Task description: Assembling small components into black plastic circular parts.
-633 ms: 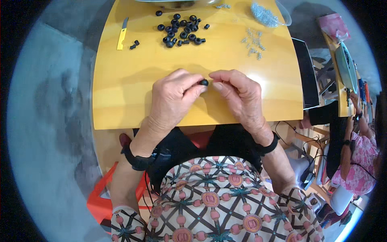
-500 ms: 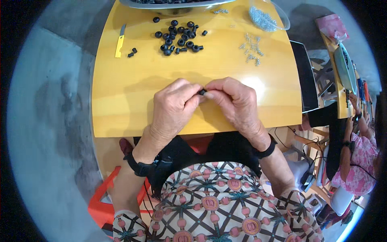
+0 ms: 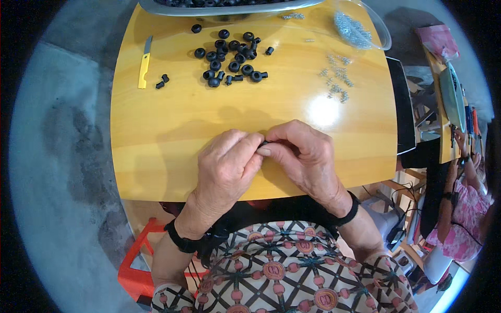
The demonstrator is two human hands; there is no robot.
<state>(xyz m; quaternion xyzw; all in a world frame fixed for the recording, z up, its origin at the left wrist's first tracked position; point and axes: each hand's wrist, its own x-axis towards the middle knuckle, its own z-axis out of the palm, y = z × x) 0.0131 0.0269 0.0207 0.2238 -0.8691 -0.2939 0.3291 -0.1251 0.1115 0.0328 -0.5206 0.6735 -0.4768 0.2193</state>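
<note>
My left hand (image 3: pixel 225 164) and my right hand (image 3: pixel 308 159) meet over the near part of the yellow table (image 3: pixel 156 141). Between their pinched fingertips sits a small black part (image 3: pixel 264 143), largely covered by the fingers. Beyond the hands lies a loose group of round black pieces with holes (image 3: pixel 234 67), mixed with short spool-shaped black ones (image 3: pixel 228 80). Small metal springs (image 3: pixel 339 75) are scattered to the right of that group.
A yellow-handled knife (image 3: pixel 144 70) lies at the left, beside two small black spools (image 3: pixel 162 81). At the far edge stand a metal basin (image 3: pixel 235 9) of black pieces and a clear tub (image 3: pixel 386 39) of springs. Another person's arm (image 3: pixel 446 208) shows at the right.
The whole table appears lower in the picture, as the view has shifted. My hands keep pinching together, and less of the small black part shows between the fingertips.
</note>
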